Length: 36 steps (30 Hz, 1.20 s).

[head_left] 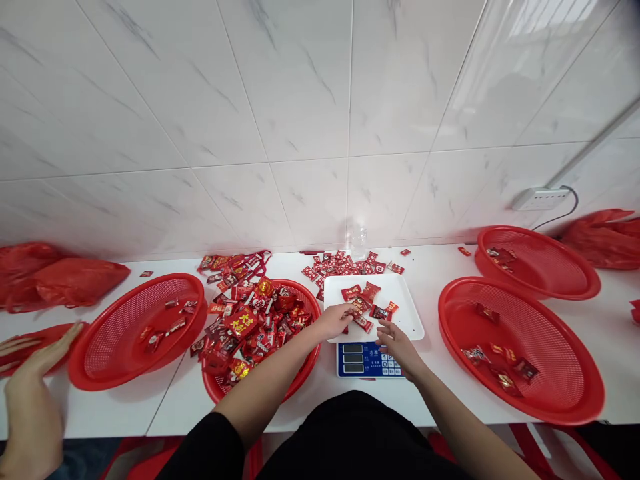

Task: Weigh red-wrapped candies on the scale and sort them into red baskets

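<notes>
Head view first, please: what has the left hand [334, 323] got?

It reaches over the near left side of the tray [411, 327], with the fingers bent down toward the packets [371, 292]. One packet is at or under the fingertips, but whether they grip it, I cannot tell.

And the right hand [395, 341]?

It is at the near right edge of the tray, fingers half spread and loosely curved. I see nothing held in it. One dark packet lies just beyond its fingertips.

Why do the packets lie there?

They rest on the tray of the scale [370, 367], I suppose because there either hand can easily arrange them. The display [353, 358] is on the side nearer than the hands, probably so that it can be read.

And the baskets?

The full basket [300, 293] stands to the left of the left hand, maybe for a short reach. The near right basket [560, 347], to the right of the right hand, holds only few packets. Beyond both hands, a loose pile [340, 265] lies between tray and wall [300, 133], perhaps to be out of the way.
</notes>
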Available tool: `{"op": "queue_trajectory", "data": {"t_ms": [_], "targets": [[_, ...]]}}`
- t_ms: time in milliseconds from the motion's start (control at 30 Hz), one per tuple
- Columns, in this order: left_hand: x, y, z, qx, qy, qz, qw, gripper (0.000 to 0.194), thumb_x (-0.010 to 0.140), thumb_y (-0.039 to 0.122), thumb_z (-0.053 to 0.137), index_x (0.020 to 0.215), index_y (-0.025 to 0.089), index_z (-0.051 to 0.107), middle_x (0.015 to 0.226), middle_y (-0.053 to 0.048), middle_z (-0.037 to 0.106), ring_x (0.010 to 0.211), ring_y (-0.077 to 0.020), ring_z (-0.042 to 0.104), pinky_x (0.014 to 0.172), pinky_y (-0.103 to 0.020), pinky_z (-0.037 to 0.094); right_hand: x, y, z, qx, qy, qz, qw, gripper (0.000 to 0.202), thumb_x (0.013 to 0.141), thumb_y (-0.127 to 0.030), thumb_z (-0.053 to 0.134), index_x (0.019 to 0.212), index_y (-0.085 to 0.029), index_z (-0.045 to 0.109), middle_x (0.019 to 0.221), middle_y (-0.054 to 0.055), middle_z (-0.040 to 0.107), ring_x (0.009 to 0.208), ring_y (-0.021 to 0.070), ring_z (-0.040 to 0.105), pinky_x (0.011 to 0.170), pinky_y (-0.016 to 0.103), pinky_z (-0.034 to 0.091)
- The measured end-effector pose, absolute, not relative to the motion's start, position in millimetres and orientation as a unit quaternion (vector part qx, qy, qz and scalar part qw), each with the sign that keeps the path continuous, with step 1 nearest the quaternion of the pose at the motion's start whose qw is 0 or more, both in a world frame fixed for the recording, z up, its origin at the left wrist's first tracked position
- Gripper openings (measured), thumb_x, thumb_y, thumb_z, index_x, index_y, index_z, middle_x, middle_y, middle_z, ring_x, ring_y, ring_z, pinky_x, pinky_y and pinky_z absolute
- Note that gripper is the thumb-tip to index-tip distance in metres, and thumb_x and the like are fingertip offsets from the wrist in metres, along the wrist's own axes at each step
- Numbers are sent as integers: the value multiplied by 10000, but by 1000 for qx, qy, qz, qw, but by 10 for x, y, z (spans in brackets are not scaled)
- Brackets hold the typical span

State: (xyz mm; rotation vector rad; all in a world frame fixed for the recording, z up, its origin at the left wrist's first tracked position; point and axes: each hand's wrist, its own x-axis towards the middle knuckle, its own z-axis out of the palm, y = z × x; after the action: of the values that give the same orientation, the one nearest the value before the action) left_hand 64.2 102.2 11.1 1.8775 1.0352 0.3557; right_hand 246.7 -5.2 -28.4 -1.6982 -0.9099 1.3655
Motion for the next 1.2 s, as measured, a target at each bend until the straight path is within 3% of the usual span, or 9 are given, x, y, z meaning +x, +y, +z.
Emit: {"op": "queue_trajectory", "data": {"t_ms": [133, 233, 367, 533, 767, 1033, 1200], "targets": [[480, 920, 92, 717, 472, 177, 481, 267, 757, 287, 534, 986, 222, 657, 992, -40, 676, 899, -208, 602, 818, -303, 445, 2620, 67, -395, -711, -436, 421, 357, 463, 793, -364, 466, 1234, -227, 468, 1277, 83, 510, 1035, 228, 564, 908, 408, 440], [341, 810, 51, 689, 494, 188, 496, 279, 763, 316, 534, 987, 201, 653, 973, -61, 665, 887, -210, 593, 796, -302, 448, 2755, 199, -483, -731, -498, 334, 325, 459, 784, -304, 483, 1238, -234, 494, 1361, 73, 431, 1246, 265, 377, 1040, 436, 288], [157, 663, -8, 675, 501, 183, 510, 293, 771, 331, 525, 998, 187, 641, 906, -53, 641, 840, -190, 577, 777, -295, 443, 2839, 355, -589, -737, -559, 273, 262, 486, 772, -281, 515, 1254, -221, 503, 1419, 88, 362, 1316, 299, 246, 1040, 452, 260], [-8, 525, -42, 652, 512, 181, 529, 302, 775, 340, 523, 998, 166, 626, 854, -50, 618, 837, -189, 561, 768, -297, 436, 2804, 438, -675, -734, -605, 233, 200, 436, 786, -274, 508, 1218, -220, 537, 1376, 103, 420, 1299, 309, 257, 1005, 452, 283], [-17, 451, -69, 629, 516, 195, 548, 271, 758, 328, 542, 960, 168, 626, 829, -39, 603, 821, -178, 551, 773, -290, 427, 2794, 422, -631, -728, -629, 210, 175, 387, 799, -292, 489, 1175, -231, 559, 1180, 92, 569, 1155, 297, 393, 946, 393, 330], [70, 417, -89, 640, 503, 185, 551, 277, 769, 332, 537, 985, 181, 623, 853, -33, 617, 828, -171, 558, 787, -286, 427, 2685, 392, -565, -719, -624, 230, 201, 367, 754, -276, 537, 1116, -232, 581, 1065, 79, 628, 1094, 272, 458, 883, 359, 369], [68, 387, -92, 636, 495, 188, 562, 269, 778, 325, 539, 984, 170, 616, 828, -31, 614, 813, -168, 565, 781, -294, 431, 2646, 401, -460, -719, -604, 229, 255, 365, 747, -257, 540, 1105, -206, 587, 1040, 101, 634, 1070, 298, 474, 887, 411, 371]]}}
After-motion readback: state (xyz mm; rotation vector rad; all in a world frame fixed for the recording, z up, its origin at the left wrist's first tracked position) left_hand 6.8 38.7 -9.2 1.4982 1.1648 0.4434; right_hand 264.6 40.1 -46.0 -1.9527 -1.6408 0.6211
